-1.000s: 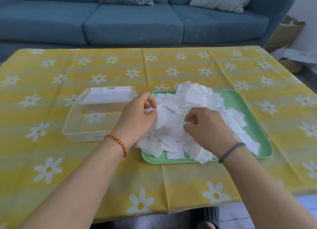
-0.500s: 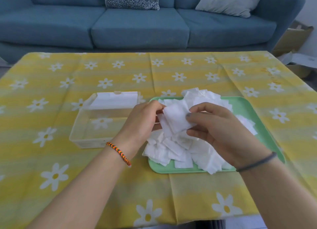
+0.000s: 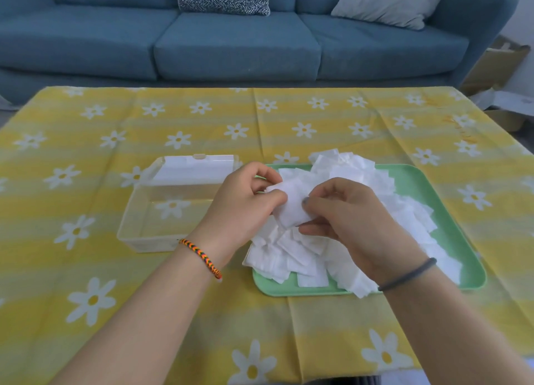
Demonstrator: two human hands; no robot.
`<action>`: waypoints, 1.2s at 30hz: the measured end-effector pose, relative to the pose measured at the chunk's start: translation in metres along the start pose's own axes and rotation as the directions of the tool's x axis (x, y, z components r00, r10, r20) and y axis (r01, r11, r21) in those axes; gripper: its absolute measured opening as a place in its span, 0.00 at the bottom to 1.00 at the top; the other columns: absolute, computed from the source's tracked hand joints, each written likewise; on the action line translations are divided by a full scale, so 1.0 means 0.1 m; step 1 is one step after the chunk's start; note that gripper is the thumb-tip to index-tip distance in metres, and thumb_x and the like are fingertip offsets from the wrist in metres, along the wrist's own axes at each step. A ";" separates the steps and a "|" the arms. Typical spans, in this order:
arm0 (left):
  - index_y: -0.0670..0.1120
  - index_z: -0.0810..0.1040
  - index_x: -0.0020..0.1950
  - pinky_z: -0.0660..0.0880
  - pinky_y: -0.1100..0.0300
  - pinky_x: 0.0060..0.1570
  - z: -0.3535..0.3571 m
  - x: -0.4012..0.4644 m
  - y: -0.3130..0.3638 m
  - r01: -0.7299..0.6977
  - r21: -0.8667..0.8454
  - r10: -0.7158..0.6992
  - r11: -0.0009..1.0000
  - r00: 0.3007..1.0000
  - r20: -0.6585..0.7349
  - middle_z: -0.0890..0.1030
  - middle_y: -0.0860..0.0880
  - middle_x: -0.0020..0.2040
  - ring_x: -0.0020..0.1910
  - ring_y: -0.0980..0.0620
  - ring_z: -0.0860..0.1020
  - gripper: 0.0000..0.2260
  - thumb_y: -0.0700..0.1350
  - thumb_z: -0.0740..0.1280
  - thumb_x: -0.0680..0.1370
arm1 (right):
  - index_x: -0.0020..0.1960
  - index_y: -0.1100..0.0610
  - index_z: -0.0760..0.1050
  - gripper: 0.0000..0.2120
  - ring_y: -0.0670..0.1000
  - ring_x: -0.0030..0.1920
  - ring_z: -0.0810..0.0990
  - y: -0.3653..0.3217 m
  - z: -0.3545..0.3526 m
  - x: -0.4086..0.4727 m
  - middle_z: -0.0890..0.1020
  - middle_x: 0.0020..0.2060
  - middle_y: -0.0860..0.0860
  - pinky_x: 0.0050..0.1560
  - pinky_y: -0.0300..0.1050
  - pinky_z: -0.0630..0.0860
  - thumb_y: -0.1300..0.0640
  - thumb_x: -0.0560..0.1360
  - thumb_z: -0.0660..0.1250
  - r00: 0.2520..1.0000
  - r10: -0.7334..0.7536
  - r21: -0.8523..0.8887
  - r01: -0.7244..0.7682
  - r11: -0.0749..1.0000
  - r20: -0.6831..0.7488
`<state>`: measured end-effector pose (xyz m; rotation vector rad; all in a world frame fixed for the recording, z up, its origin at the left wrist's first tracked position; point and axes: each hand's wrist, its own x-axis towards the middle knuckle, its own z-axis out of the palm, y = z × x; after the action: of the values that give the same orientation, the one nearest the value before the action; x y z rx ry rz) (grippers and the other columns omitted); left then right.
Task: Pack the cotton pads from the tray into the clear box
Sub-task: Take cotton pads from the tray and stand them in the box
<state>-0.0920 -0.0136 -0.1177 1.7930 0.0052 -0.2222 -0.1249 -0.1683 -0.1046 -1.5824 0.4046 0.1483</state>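
A heap of white square cotton pads (image 3: 375, 194) covers the green tray (image 3: 468, 257) right of centre. Both hands hold a small stack of pads (image 3: 291, 204) just above the heap's left side. My left hand (image 3: 242, 208) pinches the stack's left edge, and my right hand (image 3: 346, 220) pinches its right edge with thumb and fingers. The clear box (image 3: 144, 228) stands left of the tray with its lid tipped back; its floor shows the tablecloth through it and some white lies at its far end.
A yellow tablecloth with white daisies (image 3: 86, 298) covers the table. A blue sofa (image 3: 237, 43) with two cushions runs along the far side. Cardboard boxes (image 3: 497, 67) sit on the floor at the right.
Both hands rose from the heap with a few pads and now square them between the fingers a little above the tray. The camera view shifted slightly.
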 end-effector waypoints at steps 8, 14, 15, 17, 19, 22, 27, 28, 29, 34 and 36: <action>0.46 0.77 0.45 0.65 0.67 0.28 -0.06 0.09 -0.06 -0.085 0.127 0.097 0.988 0.991 -0.093 0.75 0.56 0.30 0.30 0.54 0.68 0.07 0.34 0.66 0.77 | 0.45 0.57 0.78 0.04 0.51 0.39 0.83 0.08 -0.21 0.13 0.83 0.39 0.50 0.42 0.34 0.76 0.64 0.74 0.67 0.936 -0.296 -0.485 0.173 0.857 -0.190; 0.46 0.83 0.41 0.61 0.65 0.25 -0.08 0.13 -0.03 -0.046 0.104 0.057 0.994 0.992 -0.114 0.73 0.46 0.34 0.28 0.54 0.65 0.13 0.34 0.61 0.77 | 0.56 0.51 0.80 0.16 0.52 0.54 0.76 0.17 -0.42 0.24 0.81 0.51 0.47 0.49 0.40 0.69 0.64 0.71 0.68 0.887 -0.463 -0.827 0.263 0.497 0.004; 0.46 0.83 0.41 0.61 0.67 0.24 -0.08 0.13 -0.02 -0.042 0.104 0.055 0.994 0.991 -0.118 0.73 0.50 0.33 0.27 0.55 0.65 0.12 0.35 0.62 0.77 | 0.59 0.50 0.79 0.19 0.52 0.58 0.75 0.20 -0.42 0.26 0.81 0.55 0.47 0.55 0.44 0.69 0.62 0.70 0.69 0.904 -0.419 -0.866 0.274 0.419 0.084; 0.47 0.83 0.43 0.63 0.70 0.23 -0.06 0.14 -0.01 -0.031 0.106 0.043 0.994 0.993 -0.113 0.74 0.55 0.32 0.25 0.59 0.67 0.10 0.35 0.65 0.76 | 0.65 0.47 0.77 0.23 0.52 0.64 0.72 0.25 -0.42 0.29 0.79 0.60 0.45 0.63 0.45 0.64 0.58 0.71 0.69 0.924 -0.341 -0.920 0.277 0.276 0.175; 0.48 0.83 0.44 0.64 0.70 0.24 -0.05 0.14 -0.01 -0.038 0.141 0.052 0.989 0.994 -0.095 0.76 0.54 0.36 0.26 0.59 0.68 0.10 0.35 0.66 0.74 | 0.65 0.45 0.76 0.22 0.51 0.64 0.72 0.28 -0.41 0.31 0.79 0.59 0.43 0.62 0.43 0.60 0.56 0.71 0.68 0.935 -0.299 -0.945 0.259 0.200 0.192; 0.51 0.83 0.44 0.64 0.66 0.28 -0.03 0.16 -0.04 -0.060 0.197 0.078 0.979 0.993 -0.085 0.77 0.47 0.39 0.29 0.55 0.67 0.11 0.35 0.67 0.74 | 0.57 0.49 0.80 0.15 0.54 0.53 0.78 0.27 -0.40 0.35 0.84 0.49 0.47 0.54 0.43 0.64 0.60 0.73 0.64 0.934 -0.336 -0.946 0.214 0.243 0.125; 0.53 0.84 0.45 0.69 0.59 0.36 0.00 0.20 -0.08 -0.061 0.209 0.078 0.976 0.994 -0.074 0.82 0.40 0.49 0.40 0.40 0.76 0.14 0.34 0.65 0.75 | 0.47 0.53 0.82 0.08 0.51 0.42 0.80 0.22 -0.42 0.37 0.84 0.41 0.49 0.44 0.44 0.73 0.61 0.76 0.64 0.871 -0.490 -0.857 0.273 0.436 0.028; 0.54 0.84 0.45 0.69 0.59 0.35 0.00 0.20 -0.08 -0.058 0.211 0.075 0.976 0.995 -0.070 0.82 0.41 0.49 0.41 0.40 0.76 0.15 0.34 0.65 0.75 | 0.47 0.53 0.82 0.08 0.45 0.41 0.79 0.19 -0.42 0.36 0.84 0.41 0.46 0.44 0.38 0.73 0.61 0.76 0.65 0.863 -0.506 -0.808 0.293 0.510 -0.006; 0.54 0.85 0.45 0.67 0.60 0.34 0.01 0.21 -0.08 -0.054 0.214 0.069 0.975 0.995 -0.066 0.83 0.42 0.47 0.39 0.40 0.75 0.16 0.34 0.64 0.75 | 0.46 0.52 0.82 0.08 0.41 0.41 0.78 0.14 -0.41 0.33 0.84 0.41 0.44 0.42 0.32 0.72 0.61 0.77 0.65 0.852 -0.522 -0.750 0.314 0.582 -0.048; 0.53 0.85 0.45 0.63 0.63 0.28 0.06 0.18 -0.01 -0.030 0.152 0.038 0.988 0.998 -0.050 0.74 0.58 0.28 0.26 0.55 0.66 0.17 0.35 0.60 0.77 | 0.49 0.52 0.83 0.09 0.51 0.41 0.81 -0.05 -0.36 0.25 0.85 0.41 0.51 0.44 0.46 0.76 0.62 0.75 0.65 0.883 -0.409 -0.286 0.341 0.896 -0.231; 0.52 0.86 0.43 0.70 0.58 0.37 0.09 0.18 0.03 -0.014 0.069 0.017 0.998 0.999 -0.046 0.81 0.50 0.37 0.34 0.49 0.73 0.13 0.42 0.61 0.76 | 0.52 0.56 0.82 0.08 0.53 0.41 0.80 -0.07 -0.29 0.21 0.84 0.41 0.55 0.43 0.49 0.75 0.63 0.76 0.67 0.961 -0.246 -0.040 0.243 0.969 -0.126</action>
<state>-0.0757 -0.0252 -0.1195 1.8655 0.0175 -0.1711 -0.1071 -0.2008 -0.1032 -1.6575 0.3051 -0.1410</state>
